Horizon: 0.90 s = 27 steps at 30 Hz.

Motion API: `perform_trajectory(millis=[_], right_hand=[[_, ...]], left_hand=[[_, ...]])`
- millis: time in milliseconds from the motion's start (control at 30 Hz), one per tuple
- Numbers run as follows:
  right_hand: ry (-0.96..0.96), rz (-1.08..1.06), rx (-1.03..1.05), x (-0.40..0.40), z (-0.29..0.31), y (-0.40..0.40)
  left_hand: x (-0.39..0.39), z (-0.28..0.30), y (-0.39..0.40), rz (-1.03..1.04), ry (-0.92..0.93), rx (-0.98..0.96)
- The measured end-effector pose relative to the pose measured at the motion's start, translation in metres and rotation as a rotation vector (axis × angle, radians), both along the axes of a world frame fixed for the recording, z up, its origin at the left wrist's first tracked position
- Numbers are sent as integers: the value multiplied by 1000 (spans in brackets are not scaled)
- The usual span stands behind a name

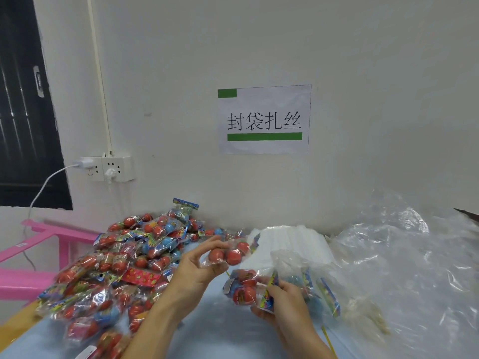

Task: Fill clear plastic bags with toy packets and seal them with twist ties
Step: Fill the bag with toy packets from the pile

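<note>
My left hand (199,265) pinches one toy packet (229,253) with red balls and holds it above the table. My right hand (282,301) grips a clear plastic bag (290,265) with several toy packets (245,287) inside, its mouth facing up and left. A big pile of toy packets (124,263) with red and blue balls lies to the left. A yellow twist tie (328,339) lies on the table under my right forearm.
A stack of flat clear bags (293,240) lies by the wall. Crumpled clear plastic sheeting (404,268) covers the right side. A pink stool (33,252) stands at the left. The table has a light blue cover (228,330). A wall socket (111,168) is above.
</note>
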State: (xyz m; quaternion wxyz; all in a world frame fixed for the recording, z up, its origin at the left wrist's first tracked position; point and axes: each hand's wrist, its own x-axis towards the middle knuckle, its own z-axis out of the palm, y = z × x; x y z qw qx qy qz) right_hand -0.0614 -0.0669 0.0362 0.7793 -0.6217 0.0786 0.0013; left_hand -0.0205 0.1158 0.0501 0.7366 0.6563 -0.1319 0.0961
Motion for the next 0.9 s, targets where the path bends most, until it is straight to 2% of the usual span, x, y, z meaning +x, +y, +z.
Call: perform_trajectory(millis=[133,233,400,500,600,733,900], right_hand=[[-11,2,2,0,0,0],[-8,11,-13,0,0,0],[8,10,-23,1,0,1],[6,1,-31,1,-1,1],[0,7,-21,0,0,0],[-32,34,-28,-3,1,1],[-63,33,-26,-2,-1,0]], left_hand=[[-9,2,-5,-145,-46,117],[-10,1,-6,-214,-10,183],[-12,1,-5,-383,67,90],[-10,1,0,-464,112,-35],[-7,-1,-1,-399,156,-46],[2,-9,-10,-157,53,174],[4,-16,1,-230,74,171]])
